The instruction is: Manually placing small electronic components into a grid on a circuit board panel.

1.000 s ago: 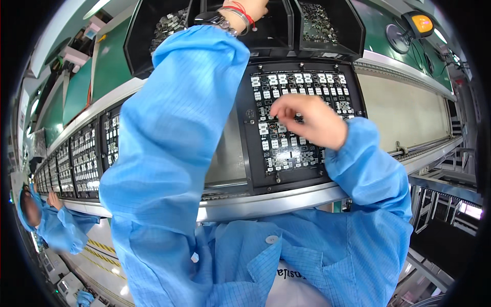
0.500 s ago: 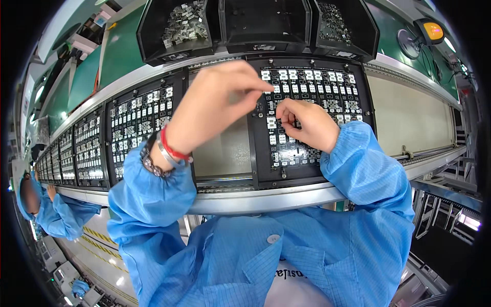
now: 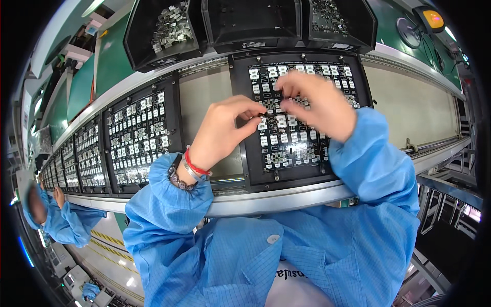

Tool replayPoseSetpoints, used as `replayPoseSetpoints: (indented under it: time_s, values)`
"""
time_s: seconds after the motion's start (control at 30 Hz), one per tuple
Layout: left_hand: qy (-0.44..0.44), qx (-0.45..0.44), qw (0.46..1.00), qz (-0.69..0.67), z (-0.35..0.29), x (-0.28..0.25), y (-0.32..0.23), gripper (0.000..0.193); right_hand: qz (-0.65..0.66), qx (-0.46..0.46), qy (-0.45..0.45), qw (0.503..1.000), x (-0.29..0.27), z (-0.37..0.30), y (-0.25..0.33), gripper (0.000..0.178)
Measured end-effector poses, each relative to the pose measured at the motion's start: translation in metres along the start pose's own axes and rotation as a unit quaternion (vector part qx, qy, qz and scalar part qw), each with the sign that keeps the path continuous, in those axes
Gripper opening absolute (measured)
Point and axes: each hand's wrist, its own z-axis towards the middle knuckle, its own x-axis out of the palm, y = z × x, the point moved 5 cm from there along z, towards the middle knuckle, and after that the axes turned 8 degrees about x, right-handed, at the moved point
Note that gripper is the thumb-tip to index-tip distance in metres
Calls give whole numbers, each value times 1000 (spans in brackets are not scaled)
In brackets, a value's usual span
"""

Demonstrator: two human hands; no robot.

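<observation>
A black-framed panel of circuit boards (image 3: 286, 148), dotted with rows of white square parts, lies in front of me on the conveyor. Over its left side my left hand (image 3: 225, 128) is closed in a pinch, fingertips close to the white parts; a tiny dark bit shows there, too small to name. My right hand (image 3: 322, 105) hovers above the panel's upper middle, slightly smeared by motion. Its fingers are curled toward the thumb, and anything between them is hidden. Both hands cover part of the panel.
Behind the panel stand black bins: one with small metal pieces (image 3: 174, 28), a middle bin (image 3: 250, 20), and another with small parts (image 3: 327, 18). More framed panels (image 3: 138, 138) line the conveyor leftward. At far left sits a co-worker in blue (image 3: 66, 220). An orange-faced device (image 3: 433, 20) stands back right.
My left hand has come down and nearer, from the panel's upper left edge to its left middle. My right hand has moved farther away, up the panel. The whole view has shifted slightly.
</observation>
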Motion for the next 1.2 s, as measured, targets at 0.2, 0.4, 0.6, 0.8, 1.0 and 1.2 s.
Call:
replayPoseSetpoints:
  time_s: [0.2,0.4,0.6,0.8,1.0,1.2]
  values:
    - [0,37,997,69,4,18,6,17,44,-18,-209,977,-89,30,-20,16]
    - [20,119,980,157,6,26,0,15,61,18,-231,971,-109,44,-44,12]
    - [25,117,977,179,5,28,-2,12,100,31,-210,972,-107,50,-53,14]
    - [42,152,966,206,5,29,-7,18,129,-4,-207,970,-112,61,-54,12]
    - [86,154,943,282,1,32,-22,33,-135,93,-79,983,-86,104,-163,30]
    - [97,179,901,384,25,0,-81,40,-217,108,-33,970,-92,107,-142,19]
